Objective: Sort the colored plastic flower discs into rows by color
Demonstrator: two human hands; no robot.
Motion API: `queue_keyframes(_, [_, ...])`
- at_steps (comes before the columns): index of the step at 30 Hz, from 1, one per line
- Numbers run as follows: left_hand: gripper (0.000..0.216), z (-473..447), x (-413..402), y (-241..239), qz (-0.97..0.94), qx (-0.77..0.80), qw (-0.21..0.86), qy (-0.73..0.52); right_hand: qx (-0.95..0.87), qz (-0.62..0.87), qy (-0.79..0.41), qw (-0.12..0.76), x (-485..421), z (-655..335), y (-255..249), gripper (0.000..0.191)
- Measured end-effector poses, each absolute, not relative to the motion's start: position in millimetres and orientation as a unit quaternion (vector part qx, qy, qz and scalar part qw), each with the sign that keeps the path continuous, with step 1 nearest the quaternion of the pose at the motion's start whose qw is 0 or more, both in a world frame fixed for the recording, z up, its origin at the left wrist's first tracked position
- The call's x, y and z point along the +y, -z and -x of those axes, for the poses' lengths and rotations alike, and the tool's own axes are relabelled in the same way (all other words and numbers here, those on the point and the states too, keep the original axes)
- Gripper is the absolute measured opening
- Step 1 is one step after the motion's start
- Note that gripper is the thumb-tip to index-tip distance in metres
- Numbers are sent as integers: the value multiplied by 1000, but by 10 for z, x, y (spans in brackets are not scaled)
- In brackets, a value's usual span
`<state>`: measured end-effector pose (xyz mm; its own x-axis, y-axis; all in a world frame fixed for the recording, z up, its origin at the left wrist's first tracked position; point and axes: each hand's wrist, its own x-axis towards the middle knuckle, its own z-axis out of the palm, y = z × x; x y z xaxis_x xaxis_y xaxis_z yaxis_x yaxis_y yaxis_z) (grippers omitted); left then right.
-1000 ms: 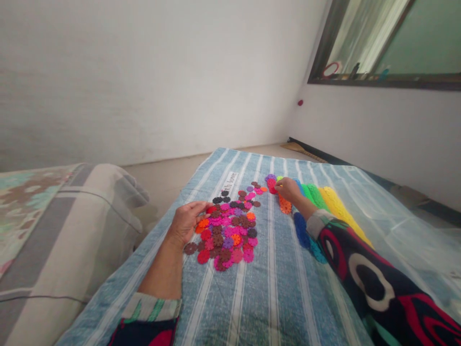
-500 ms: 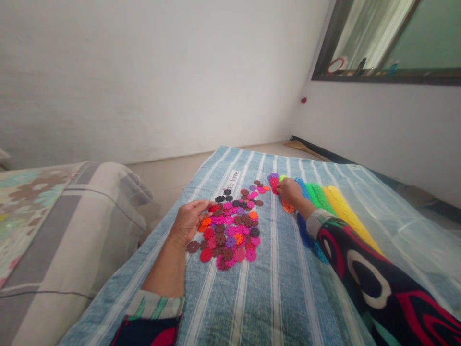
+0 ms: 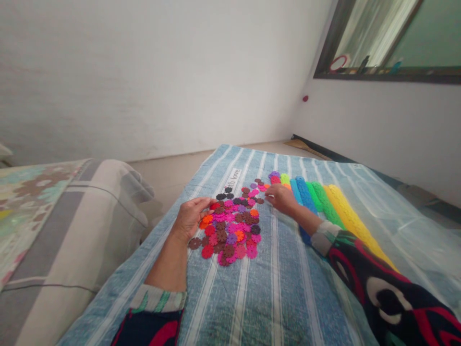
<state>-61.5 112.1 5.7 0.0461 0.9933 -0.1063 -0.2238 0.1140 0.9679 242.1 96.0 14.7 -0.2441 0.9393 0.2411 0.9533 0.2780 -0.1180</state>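
A loose heap of flat flower-shaped plastic discs (image 3: 232,228) in pink, red, brown, purple and orange lies on a blue striped cloth (image 3: 273,288). My left hand (image 3: 190,216) rests at the heap's left edge, fingers curled, thumb and fingers pinching a red disc. My right hand (image 3: 283,198) reaches toward the heap's far right corner, fingers bent over small discs there; what it holds is hidden. Beyond it lie sorted rows: a blue row (image 3: 304,192), a green row (image 3: 324,202) and a yellow row (image 3: 351,216), with purple and red discs (image 3: 274,177) at their far end.
A rolled grey and beige bedding bundle (image 3: 82,226) lies left of the cloth. A sheet of clear plastic (image 3: 406,226) covers the cloth's right side. White walls and a dark-framed window (image 3: 389,43) stand behind, with bare floor (image 3: 173,173) between.
My right hand has drawn back left from the sorted rows toward the heap's far corner, uncovering the blue and green rows. My left hand stays at the heap's edge. The camera shifted slightly.
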Motion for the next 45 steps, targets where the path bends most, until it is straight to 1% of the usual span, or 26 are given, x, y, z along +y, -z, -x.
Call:
queue_keyframes(2, [32,608,1112,-62,-423,456,590,-516,-823,550,7,139,839,-2252,-146,11])
queue_keyframes(6, [32,601,1105,-58,-426,457,585,-517,-892,412,-17,186,631,-1957,-137,7])
queue_keyframes(8, [32,602,1108,-52,-426,458,581,-520,-905,385,-12,183,564,-1847,-122,7])
queue_keyframes(11, [32,604,1114,-45,-427,457,581,-520,-905,394,5,158,486,-1723,-77,16])
queue_keyframes(14, [31,604,1119,-41,-427,458,580,-521,-906,394,12,158,420,-1646,-25,19])
queue_keyframes(18, [32,603,1128,-30,-424,458,582,-521,-905,386,3,177,402,-1625,16,17])
queue_keyframes(21, [32,605,1136,-22,-419,455,589,-520,-891,416,2,182,445,-1663,37,16])
queue_keyframes(26, [31,606,1144,-18,-412,456,594,-519,-888,428,-7,169,501,-1763,64,10])
queue_keyframes(33, [30,610,1141,-14,-417,452,597,-516,-877,456,0,149,506,-1808,33,9])
queue_keyframes(42, [29,589,1112,-68,-422,461,583,-519,-883,453,-10,120,539,-1700,-42,27])
queue_keyframes(45, [29,582,1106,-79,-422,462,581,-520,-887,448,-16,114,574,-1713,-67,29])
